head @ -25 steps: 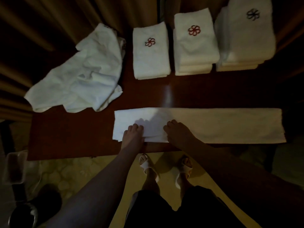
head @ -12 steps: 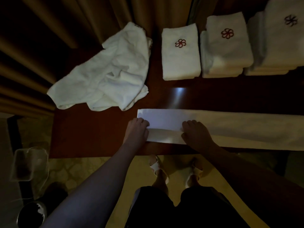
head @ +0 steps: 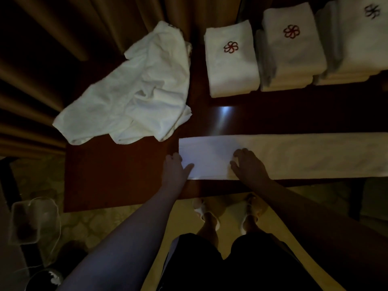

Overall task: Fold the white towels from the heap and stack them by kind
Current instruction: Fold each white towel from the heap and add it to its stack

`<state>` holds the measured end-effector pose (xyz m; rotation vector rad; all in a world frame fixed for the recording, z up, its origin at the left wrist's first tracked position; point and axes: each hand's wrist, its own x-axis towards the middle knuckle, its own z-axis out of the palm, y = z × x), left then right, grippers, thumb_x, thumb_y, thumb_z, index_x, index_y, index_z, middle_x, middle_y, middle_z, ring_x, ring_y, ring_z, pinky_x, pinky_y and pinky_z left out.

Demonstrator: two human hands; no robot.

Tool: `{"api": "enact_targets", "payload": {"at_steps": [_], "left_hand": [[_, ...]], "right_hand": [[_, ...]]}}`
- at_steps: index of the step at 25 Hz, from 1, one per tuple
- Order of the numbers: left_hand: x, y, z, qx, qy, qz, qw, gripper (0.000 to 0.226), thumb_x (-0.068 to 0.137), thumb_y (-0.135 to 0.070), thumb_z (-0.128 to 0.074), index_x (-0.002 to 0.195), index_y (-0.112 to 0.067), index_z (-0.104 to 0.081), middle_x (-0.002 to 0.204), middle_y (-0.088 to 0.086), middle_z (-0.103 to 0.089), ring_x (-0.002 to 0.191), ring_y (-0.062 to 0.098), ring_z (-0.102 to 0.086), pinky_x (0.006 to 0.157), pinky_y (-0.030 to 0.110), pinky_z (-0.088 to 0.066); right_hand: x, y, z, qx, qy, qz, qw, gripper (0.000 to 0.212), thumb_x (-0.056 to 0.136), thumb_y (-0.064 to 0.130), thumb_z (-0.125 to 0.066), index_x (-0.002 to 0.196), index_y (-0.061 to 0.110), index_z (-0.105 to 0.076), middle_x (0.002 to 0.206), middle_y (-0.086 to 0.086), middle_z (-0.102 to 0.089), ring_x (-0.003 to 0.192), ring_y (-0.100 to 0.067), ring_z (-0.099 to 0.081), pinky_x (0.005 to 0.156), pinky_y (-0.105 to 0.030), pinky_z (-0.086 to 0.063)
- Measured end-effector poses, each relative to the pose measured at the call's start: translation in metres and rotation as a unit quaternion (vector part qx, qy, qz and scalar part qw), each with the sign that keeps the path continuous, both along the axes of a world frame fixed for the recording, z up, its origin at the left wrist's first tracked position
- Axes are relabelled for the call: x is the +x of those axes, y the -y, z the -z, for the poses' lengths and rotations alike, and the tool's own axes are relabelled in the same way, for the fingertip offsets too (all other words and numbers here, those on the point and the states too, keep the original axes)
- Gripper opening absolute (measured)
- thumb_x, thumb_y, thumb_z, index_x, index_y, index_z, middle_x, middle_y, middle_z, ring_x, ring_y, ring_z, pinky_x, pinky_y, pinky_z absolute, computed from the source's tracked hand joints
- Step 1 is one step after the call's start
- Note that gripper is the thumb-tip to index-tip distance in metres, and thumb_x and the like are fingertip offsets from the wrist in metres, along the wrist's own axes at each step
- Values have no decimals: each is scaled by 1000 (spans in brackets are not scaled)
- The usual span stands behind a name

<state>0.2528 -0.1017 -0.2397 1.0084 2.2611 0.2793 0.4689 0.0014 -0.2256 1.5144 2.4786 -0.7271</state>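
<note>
Your left hand [head: 175,168] grips left end of long folded towel [head: 294,156], thumb on top, fingers curled at edge. Your right hand [head: 247,164] rests on it, fingers curled; grip unclear. Towel lies along near edge of surface [head: 117,175]. Heap [head: 134,93] at 10 o'clock; folded stacks [head: 231,66] at 1 o'clock.

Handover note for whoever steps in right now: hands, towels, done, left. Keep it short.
Left hand grips the left end of the long folded towel; right hand rests on it, fingers curled, further right.
The towel lies as a strip along the table's near edge.
Done: three folded stacks at the back.
Left: finish this towel, stack it, then the heap.
</note>
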Motion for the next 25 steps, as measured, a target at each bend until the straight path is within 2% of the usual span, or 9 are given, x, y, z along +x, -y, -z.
{"api": "enact_targets", "payload": {"at_steps": [4, 6, 9, 12, 15, 18, 20, 22, 25], "left_hand": [[1, -9, 4, -23, -11, -78, 997, 62, 75, -48, -75, 119, -12, -51, 118, 10, -53, 109, 29, -52, 80, 38, -46], [-2, -12, 7, -8, 3, -81, 997, 57, 73, -44, -77, 112, -10, -54, 112, 10, -59, 106, 29, -56, 78, 38, -48], [-8, -23, 9, -58, 55, -98, 992, 53, 70, -41, -80, 103, -4, -64, 107, 13, -66, 101, 31, -61, 80, 40, -53], [-10, -32, 8, -78, 59, -59, 993, 53, 67, -44, -72, 102, -5, -68, 108, 14, -67, 101, 32, -62, 80, 36, -52], [-10, -28, 3, -12, 117, -93, 989, 41, 78, -21, -71, 112, -1, -61, 114, 15, -63, 102, 31, -60, 73, 29, -45], [-17, -24, -11, 13, 289, -261, 921, 49, 80, -9, -73, 123, 1, -53, 119, 16, -60, 92, 26, -60, 64, 27, -46], [-24, -25, -29, 34, 374, -311, 873, 47, 80, -4, -72, 124, -1, -54, 117, 16, -62, 82, 19, -61, 58, 25, -47], [-25, -29, -45, 58, 403, -283, 868, 41, 81, -2, -69, 119, -7, -59, 115, 14, -65, 78, 14, -62, 58, 24, -49], [-16, -38, -70, 102, 380, -220, 893, 43, 81, -4, -68, 123, -11, -60, 106, 4, -66, 79, 10, -62, 60, 19, -48]], "right_hand": [[-31, 8, 8, -89, -73, 236, 965, 47, 93, 32, -56, 131, 5, -47, 126, -15, -53, 116, -29, -50, 95, -35, -41], [-35, 5, 9, -95, -83, 254, 959, 47, 93, 30, -57, 131, 4, -48, 128, -15, -54, 117, -29, -50, 97, -34, -40], [-30, -2, 5, -93, -98, 279, 951, 40, 93, 27, -57, 127, 4, -53, 122, -14, -59, 112, -29, -55, 94, -32, -41], [-27, -1, 5, -71, -91, 301, 947, 39, 93, 27, -57, 125, 4, -55, 121, -14, -59, 112, -28, -54, 92, -31, -41], [-33, -2, 5, -102, -95, 299, 944, 43, 92, 28, -59, 127, 4, -54, 122, -13, -59, 112, -27, -54, 92, -30, -40], [-41, -6, 1, -128, -91, 302, 940, 45, 91, 30, -60, 127, 4, -54, 123, -14, -59, 109, -30, -57, 94, -33, -43], [-46, -9, -2, -171, -89, 307, 932, 48, 90, 33, -61, 128, 5, -54, 127, -14, -57, 109, -31, -58, 97, -41, -46], [-49, -13, -10, -235, -110, 338, 905, 51, 89, 35, -62, 130, 5, -53, 131, -14, -55, 109, -31, -57, 96, -45, -48], [-59, -13, -38, -359, -245, 421, 796, 45, 90, 34, -63, 124, 7, -53, 125, -16, -55, 105, -27, -57, 86, -40, -50]]}}
